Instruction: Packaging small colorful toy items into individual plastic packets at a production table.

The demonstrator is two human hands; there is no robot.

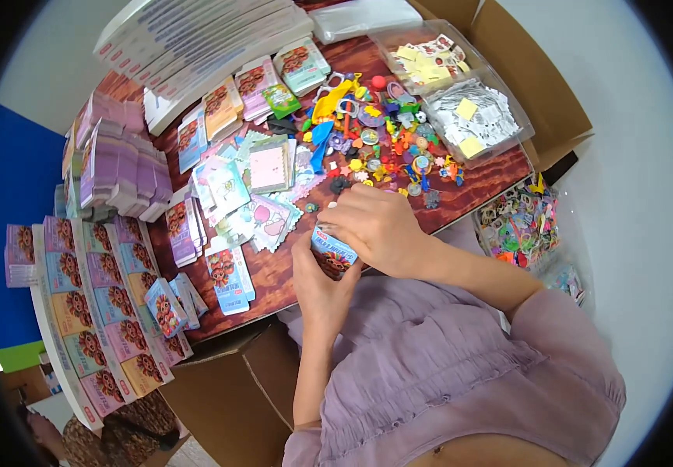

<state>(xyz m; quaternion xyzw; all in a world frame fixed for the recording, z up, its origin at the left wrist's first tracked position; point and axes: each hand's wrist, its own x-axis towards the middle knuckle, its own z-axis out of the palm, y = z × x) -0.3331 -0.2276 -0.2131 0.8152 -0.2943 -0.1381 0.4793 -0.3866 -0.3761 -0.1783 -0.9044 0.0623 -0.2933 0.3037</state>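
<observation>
My left hand (322, 289) is wrapped round a small blue cardboard box (333, 252) with a cartoon figure on its front, held at the table's near edge. The curled fingers of my right hand (377, 227) are closed at the box's upper end. They hide that end, so whether anything is pinched there does not show. Just beyond my hands lies a spread of small colourful plastic trinkets (367, 138). Left of them is a loose pile of pastel cards and sticker sheets (262, 187). Flat blue box sleeves (231, 280) lie left of my left hand.
Stacked white display cartons (204, 47) stand at the back. Clear tubs of paper slips (476, 117) sit far right, beside an open cardboard box (535, 78). A bag of trinkets (519, 226) is below the right table edge. Filled display trays (103, 303) are at left, near another person (122, 436).
</observation>
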